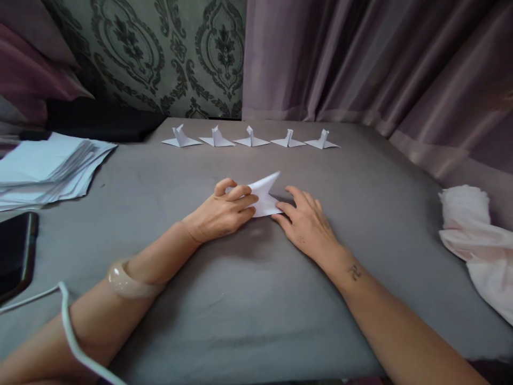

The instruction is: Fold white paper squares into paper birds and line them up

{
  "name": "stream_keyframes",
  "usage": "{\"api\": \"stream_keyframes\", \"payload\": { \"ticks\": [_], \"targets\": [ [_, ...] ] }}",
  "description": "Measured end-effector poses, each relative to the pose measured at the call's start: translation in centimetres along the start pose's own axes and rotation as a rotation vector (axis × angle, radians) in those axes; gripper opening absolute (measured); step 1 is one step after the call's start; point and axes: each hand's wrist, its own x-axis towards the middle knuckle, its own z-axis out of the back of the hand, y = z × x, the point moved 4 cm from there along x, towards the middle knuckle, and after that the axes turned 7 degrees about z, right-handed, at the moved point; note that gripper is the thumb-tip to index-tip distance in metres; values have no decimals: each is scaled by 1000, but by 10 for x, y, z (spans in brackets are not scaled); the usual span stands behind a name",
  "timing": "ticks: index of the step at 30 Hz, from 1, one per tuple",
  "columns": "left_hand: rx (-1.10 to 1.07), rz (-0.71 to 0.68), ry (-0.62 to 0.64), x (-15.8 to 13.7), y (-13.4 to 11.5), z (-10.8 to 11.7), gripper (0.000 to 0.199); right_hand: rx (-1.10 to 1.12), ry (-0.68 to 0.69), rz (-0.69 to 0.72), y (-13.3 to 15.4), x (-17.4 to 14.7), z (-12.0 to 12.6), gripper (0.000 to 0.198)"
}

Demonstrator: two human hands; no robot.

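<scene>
Two hands [224,213] [306,222] press folded paper [264,197] on grey cloth [248,299].

We press a folded white paper [264,198] on the grey table [248,299] with left hand [220,214] and right hand [306,222]; five folded figures [251,138] line up beyond the paper.
</scene>
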Motion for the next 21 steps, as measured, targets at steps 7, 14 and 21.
{"api": "stream_keyframes", "payload": {
  "ticks": [7,14,21],
  "targets": [
    [-109,9,184,2,-8,-6,26,137,75,-160,-6,-5,-6,44],
    [-411,198,323,3,0,-10,26,248,10,-148,-7,-6,-2,25],
    [-393,315,295,5,4,-10,20,254,8,-97,-4,-6,-1,18]
  ]
}}
